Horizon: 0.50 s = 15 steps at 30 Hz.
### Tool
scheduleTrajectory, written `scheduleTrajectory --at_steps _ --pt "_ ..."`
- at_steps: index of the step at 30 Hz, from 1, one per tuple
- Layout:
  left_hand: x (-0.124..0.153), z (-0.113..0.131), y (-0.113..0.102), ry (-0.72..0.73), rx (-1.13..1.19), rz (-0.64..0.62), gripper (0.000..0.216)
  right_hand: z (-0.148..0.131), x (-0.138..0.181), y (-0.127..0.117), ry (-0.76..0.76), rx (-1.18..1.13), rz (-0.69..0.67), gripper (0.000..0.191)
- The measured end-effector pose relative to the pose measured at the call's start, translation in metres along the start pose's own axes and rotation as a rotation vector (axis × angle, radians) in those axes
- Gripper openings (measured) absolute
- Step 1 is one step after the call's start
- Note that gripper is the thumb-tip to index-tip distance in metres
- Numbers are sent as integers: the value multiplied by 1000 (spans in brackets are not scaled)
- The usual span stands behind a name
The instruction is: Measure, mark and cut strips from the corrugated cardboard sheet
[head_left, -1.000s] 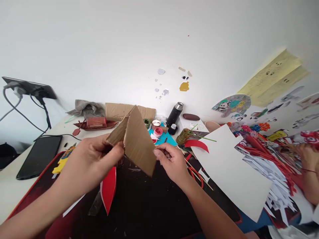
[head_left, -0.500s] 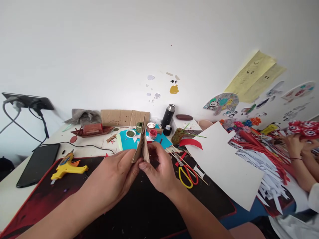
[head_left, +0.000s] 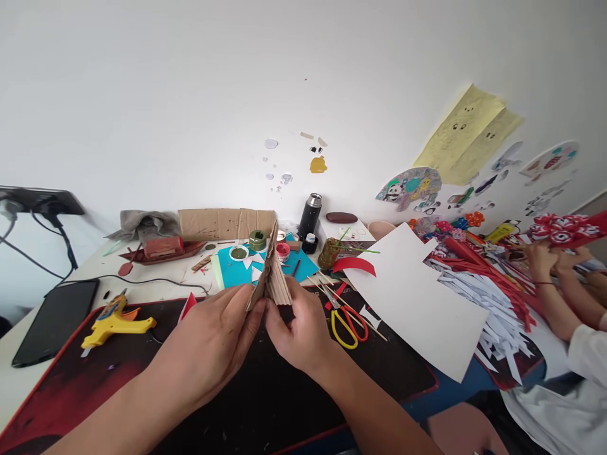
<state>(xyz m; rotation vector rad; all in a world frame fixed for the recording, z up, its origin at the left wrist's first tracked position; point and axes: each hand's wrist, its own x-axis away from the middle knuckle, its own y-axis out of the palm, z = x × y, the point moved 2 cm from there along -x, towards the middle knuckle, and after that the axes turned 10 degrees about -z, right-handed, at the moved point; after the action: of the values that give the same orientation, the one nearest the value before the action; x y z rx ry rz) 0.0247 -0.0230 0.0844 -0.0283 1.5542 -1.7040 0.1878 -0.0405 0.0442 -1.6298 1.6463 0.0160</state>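
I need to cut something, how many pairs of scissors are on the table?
1: the yellow-handled scissors lie on the dark mat, just right of the right hand. Others may be hidden under the paper.

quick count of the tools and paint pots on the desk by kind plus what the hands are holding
Folded cardboard piece, held between left hand and right hand: 1
Yellow glue gun: 1
Yellow-handled scissors: 1
Paint pots: 4, namely the green pot, the white-rimmed green pot, the red pot and the black pot
Black flask: 1
Total: 8
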Motion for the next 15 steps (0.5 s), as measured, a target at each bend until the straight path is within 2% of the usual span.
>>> scheduleTrajectory --at_steps 4,9,15 --pt "2 6 0 59 -93 34 31 5 6 7 6 149 -12 20" --pt "6 2 -9 110 -270 97 31 8 11 14 14 250 -93 16" --pt "6 -5 -17 75 -421 109 35 6 6 16 23 165 -71 15"
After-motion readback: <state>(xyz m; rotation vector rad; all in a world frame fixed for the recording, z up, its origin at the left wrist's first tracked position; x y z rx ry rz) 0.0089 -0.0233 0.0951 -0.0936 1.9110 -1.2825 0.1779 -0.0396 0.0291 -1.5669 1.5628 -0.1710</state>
